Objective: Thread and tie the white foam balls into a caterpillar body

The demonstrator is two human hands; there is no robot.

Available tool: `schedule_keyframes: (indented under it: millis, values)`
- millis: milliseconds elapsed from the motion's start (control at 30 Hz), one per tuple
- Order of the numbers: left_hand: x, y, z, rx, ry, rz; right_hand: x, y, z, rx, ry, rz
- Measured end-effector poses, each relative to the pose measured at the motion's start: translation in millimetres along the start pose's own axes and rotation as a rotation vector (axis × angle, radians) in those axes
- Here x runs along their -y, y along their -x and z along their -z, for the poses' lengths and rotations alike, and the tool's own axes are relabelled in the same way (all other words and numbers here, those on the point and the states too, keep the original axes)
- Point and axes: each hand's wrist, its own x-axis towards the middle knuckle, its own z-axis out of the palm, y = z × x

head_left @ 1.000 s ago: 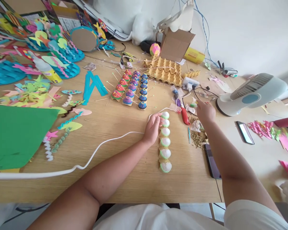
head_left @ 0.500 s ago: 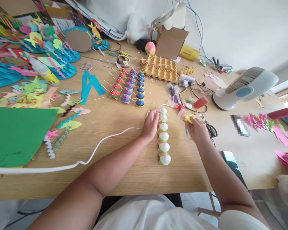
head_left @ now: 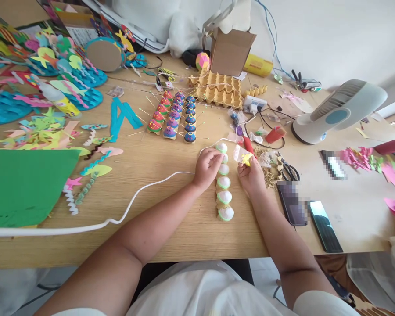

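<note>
A strip of egg-carton cups (head_left: 224,182) runs away from me on the table, its domes covered in white with light green rims. My left hand (head_left: 208,167) is closed at the strip's far end, thumb and fingers against the second cup from the top. My right hand (head_left: 252,176) is just right of the strip, pinching a small clear plastic bag (head_left: 242,155) with something yellow in it. Beyond my hands stand three rows of painted egg-carton cups: red (head_left: 158,116), purple (head_left: 171,123) and blue (head_left: 190,125), with thin green-tipped sticks poking out sideways.
A white cable (head_left: 141,189) crosses the table on the left, near a green sheet (head_left: 29,184). To the right lie scissors (head_left: 290,171), two phones (head_left: 324,226) and a fan (head_left: 339,112). Uncut egg trays (head_left: 217,90) and a glue bottle (head_left: 61,98) stand farther back.
My right hand has moved left with the small bag, close to the strip. My left hand stays at the strip's far end. The view has shifted slightly.
</note>
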Motion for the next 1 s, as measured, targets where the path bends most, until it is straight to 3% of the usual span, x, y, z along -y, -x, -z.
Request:
schedule_keyframes:
  millis: [167,300,433,633,767,1000]
  values:
    - [3.8,0.4,1.5,-0.072,-0.015,0.076,7.7,-9.7,10.1,-0.057,-0.091,-0.042]
    - [-0.2,1.2,1.1,-0.031,0.041,0.152,5.1,-2.2,12.1,0.104,-0.02,-0.078]
    - [-6.9,2.4,3.5,0.004,0.023,0.105,-2.6,7.4,11.3,0.289,0.028,-0.102]
    - [-13.2,4.7,8.6,0.113,-0.159,-0.043,-8.7,7.4,10.3,0.296,0.09,-0.057]
    - [-13.9,6.9,9.0,0.159,-0.174,-0.047,-13.4,5.6,11.3,0.339,0.158,0.002]
    - [-5.4,7.2,7.3,0.145,-0.188,-0.09,-18.8,9.9,10.7,0.339,0.216,0.086]
